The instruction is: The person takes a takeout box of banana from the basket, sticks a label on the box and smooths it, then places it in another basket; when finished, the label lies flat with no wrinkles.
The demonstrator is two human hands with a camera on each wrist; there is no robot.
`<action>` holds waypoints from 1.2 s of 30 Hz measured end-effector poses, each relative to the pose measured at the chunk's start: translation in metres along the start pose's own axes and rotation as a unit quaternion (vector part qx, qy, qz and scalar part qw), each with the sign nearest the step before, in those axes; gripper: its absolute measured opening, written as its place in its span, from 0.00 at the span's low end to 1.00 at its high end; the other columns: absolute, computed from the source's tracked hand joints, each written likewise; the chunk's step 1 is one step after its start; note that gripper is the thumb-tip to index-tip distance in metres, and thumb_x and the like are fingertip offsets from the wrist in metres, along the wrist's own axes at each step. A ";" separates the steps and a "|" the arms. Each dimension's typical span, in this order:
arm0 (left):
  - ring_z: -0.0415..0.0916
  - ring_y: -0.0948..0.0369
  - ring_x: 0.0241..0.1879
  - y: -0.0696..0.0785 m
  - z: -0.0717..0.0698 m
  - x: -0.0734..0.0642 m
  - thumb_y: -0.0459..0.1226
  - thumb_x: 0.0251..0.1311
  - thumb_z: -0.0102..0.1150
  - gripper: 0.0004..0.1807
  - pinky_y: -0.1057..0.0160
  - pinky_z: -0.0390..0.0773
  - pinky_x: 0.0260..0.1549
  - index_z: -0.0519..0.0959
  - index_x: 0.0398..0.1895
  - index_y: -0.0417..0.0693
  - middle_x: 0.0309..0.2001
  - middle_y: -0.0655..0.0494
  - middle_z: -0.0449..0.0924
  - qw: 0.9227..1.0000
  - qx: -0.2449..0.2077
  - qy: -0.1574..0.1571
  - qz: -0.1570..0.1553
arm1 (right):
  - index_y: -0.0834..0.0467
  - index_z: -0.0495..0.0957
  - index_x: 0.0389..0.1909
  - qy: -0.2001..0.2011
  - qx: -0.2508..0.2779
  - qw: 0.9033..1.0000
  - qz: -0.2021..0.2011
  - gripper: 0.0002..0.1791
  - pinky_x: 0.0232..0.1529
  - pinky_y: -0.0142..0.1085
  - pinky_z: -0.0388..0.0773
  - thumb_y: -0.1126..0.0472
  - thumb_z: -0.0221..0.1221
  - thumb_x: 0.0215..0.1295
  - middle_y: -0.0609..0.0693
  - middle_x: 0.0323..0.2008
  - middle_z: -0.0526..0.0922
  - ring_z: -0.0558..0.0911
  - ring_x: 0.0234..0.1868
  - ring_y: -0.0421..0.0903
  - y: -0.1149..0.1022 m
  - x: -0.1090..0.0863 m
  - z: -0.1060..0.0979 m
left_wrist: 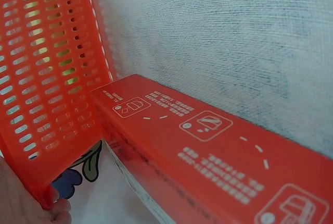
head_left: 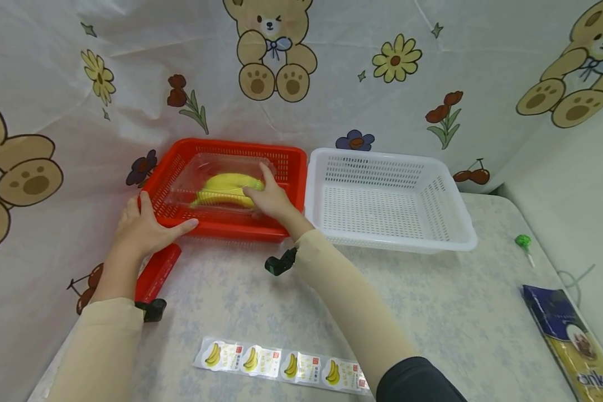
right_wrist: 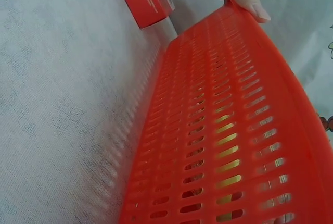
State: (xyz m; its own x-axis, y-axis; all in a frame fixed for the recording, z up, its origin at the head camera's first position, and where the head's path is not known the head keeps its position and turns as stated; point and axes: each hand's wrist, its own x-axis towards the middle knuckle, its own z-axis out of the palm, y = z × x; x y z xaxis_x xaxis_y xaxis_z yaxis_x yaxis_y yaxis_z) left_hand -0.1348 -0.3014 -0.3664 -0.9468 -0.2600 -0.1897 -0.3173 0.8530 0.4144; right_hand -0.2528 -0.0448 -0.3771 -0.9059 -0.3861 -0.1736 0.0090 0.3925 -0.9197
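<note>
A red plastic basket (head_left: 241, 230) stands at the left, against the patterned backdrop. My left hand (head_left: 143, 229) grips its near left corner, thumb along the front rim and fingers at the left side. Inside the basket lies a clear plastic box (head_left: 183, 187) with yellow bananas (head_left: 226, 187) in it. Reaching over the front rim, my right hand (head_left: 271, 195) holds the box's right end, thumb and index finger spread over it. In the right wrist view the basket wall (right_wrist: 208, 125) hides most of the box and the right hand.
A white basket (head_left: 382, 240) adjoins the red one on the right. Below my left hand lies a long red carton (left_wrist: 182, 135). Banana stickers (head_left: 281, 365) lie on a strip near the front. A green-topped pick (head_left: 523, 243) and a blue-and-yellow packet (head_left: 573, 340) are at right.
</note>
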 end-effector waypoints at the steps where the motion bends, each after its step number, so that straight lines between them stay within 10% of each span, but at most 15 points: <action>1: 0.33 0.27 0.73 0.000 0.000 0.000 0.78 0.43 0.55 0.79 0.22 0.60 0.54 0.20 0.76 0.40 0.75 0.26 0.24 1.000 0.001 -0.001 0.000 | 0.33 0.37 0.78 0.001 0.003 1.000 -0.004 0.44 0.34 0.36 0.83 0.46 0.55 0.72 0.54 0.73 0.61 0.83 0.24 0.50 0.000 -0.001 0.000; 5: 0.32 0.27 0.72 0.001 0.001 0.001 0.78 0.43 0.54 0.79 0.22 0.59 0.54 0.20 0.76 0.39 0.75 0.25 0.24 1.000 0.005 -0.004 0.001 | 0.30 0.38 0.78 0.019 0.020 0.999 -0.022 0.44 0.33 0.36 0.83 0.47 0.55 0.71 0.55 0.64 0.71 0.81 0.21 0.50 -0.002 -0.005 -0.002; 11: 0.32 0.27 0.73 0.003 0.002 0.002 0.78 0.44 0.54 0.79 0.21 0.58 0.56 0.19 0.75 0.39 0.75 0.25 0.23 1.000 0.007 -0.009 0.003 | 0.27 0.39 0.77 0.046 0.028 0.998 -0.039 0.44 0.34 0.37 0.82 0.45 0.56 0.70 0.55 0.22 0.75 0.82 0.20 0.50 -0.014 -0.015 -0.014; 18: 0.31 0.27 0.72 0.004 0.000 0.002 0.78 0.44 0.55 0.79 0.21 0.57 0.56 0.19 0.75 0.39 0.75 0.25 0.23 1.000 0.008 -0.010 0.005 | 0.32 0.42 0.78 0.060 0.047 0.994 -0.077 0.44 0.32 0.39 0.84 0.48 0.57 0.69 0.48 0.64 0.71 0.79 0.20 0.50 -0.027 -0.037 -0.039; 23: 0.31 0.26 0.72 0.004 -0.001 0.003 0.78 0.44 0.54 0.79 0.21 0.57 0.56 0.18 0.75 0.40 0.75 0.25 0.22 1.000 0.006 -0.014 0.003 | 0.34 0.42 0.79 0.055 0.060 0.992 -0.093 0.45 0.31 0.43 0.85 0.50 0.58 0.69 0.63 0.42 0.75 0.78 0.17 0.48 -0.029 -0.053 -0.060; 29: 0.33 0.26 0.71 0.003 -0.001 0.002 0.77 0.44 0.54 0.78 0.22 0.60 0.55 0.19 0.75 0.39 0.75 0.25 0.24 1.000 0.007 -0.011 0.002 | 0.31 0.43 0.78 0.054 0.052 0.992 -0.101 0.44 0.32 0.44 0.85 0.49 0.58 0.69 0.62 0.53 0.75 0.75 0.16 0.46 -0.028 -0.075 -0.083; 36: 0.37 0.26 0.70 0.000 0.000 0.001 0.76 0.45 0.57 0.77 0.23 0.65 0.51 0.22 0.77 0.39 0.74 0.24 0.29 1.000 0.007 0.008 0.005 | 0.29 0.44 0.77 0.056 0.047 0.991 -0.108 0.44 0.29 0.46 0.85 0.49 0.60 0.69 0.53 0.20 0.70 0.81 0.20 0.55 -0.022 -0.101 -0.107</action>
State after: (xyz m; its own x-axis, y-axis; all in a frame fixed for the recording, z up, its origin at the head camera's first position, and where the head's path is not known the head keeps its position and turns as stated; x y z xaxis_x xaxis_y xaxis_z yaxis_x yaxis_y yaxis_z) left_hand -0.1361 -0.3016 -0.3662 -0.9506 -0.2587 -0.1715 -0.3073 0.8616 0.4041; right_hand -0.2068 0.0745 -0.3017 -0.9323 -0.3557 0.0658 -0.1554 0.2294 -0.9608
